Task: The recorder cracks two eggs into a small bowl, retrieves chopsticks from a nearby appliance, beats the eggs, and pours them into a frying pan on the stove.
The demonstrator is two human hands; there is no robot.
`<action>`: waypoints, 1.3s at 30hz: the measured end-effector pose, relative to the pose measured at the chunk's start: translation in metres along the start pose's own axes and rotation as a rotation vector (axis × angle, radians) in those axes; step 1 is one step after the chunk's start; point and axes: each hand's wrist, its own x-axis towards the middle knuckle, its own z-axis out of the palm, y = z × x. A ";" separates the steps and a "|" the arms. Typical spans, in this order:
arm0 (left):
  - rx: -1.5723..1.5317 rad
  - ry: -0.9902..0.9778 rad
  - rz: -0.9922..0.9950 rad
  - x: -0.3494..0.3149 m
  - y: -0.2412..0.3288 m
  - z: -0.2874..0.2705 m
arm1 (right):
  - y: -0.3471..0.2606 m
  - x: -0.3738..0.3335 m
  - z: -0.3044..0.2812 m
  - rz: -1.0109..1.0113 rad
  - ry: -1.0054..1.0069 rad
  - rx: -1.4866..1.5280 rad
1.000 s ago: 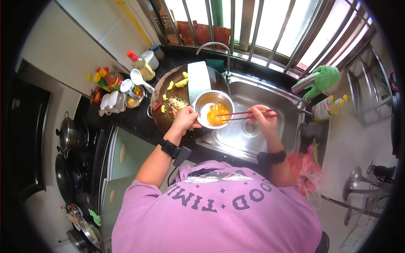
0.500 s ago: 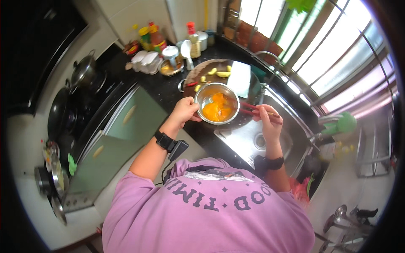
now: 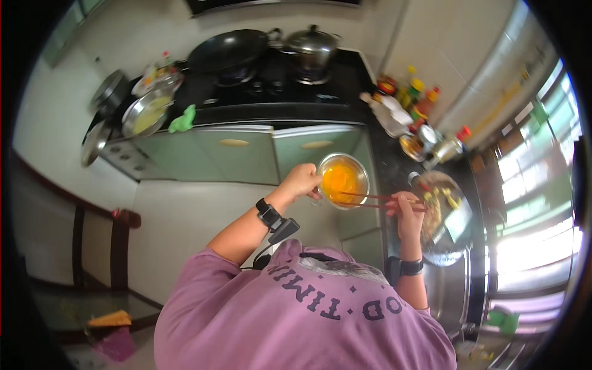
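Held over the floor beside the counter corner is a round metal bowl (image 3: pixel 364 179) with orange-yellow egg (image 3: pixel 338 179) inside. My left hand (image 3: pixel 303 181) is closed on its left side, thumb near the rim. Closed around a pair of dark red chopsticks (image 3: pixel 379 197) is my right hand (image 3: pixel 407 211), to the right of the bowl. The chopsticks point left across the rim, and their tips reach into the egg.
A black wok (image 3: pixel 228 50) and a lidded pot (image 3: pixel 311 46) stand on the stove ahead. Seasoning bottles (image 3: pixel 425 103) crowd the corner. At right lies a chopping board with yellow pieces and a cleaver (image 3: pixel 458 221), near the sink (image 3: pixel 445 290). A metal basin (image 3: pixel 145 116) sits far left.
My body has turned left, carrying the bowl from over the counter by the chopping board toward the stove side. The chopsticks now reach farther into the bowl.
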 end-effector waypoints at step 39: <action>-0.374 0.934 -0.072 -0.111 -0.053 -0.504 | 0.183 0.223 0.591 0.011 -0.825 0.157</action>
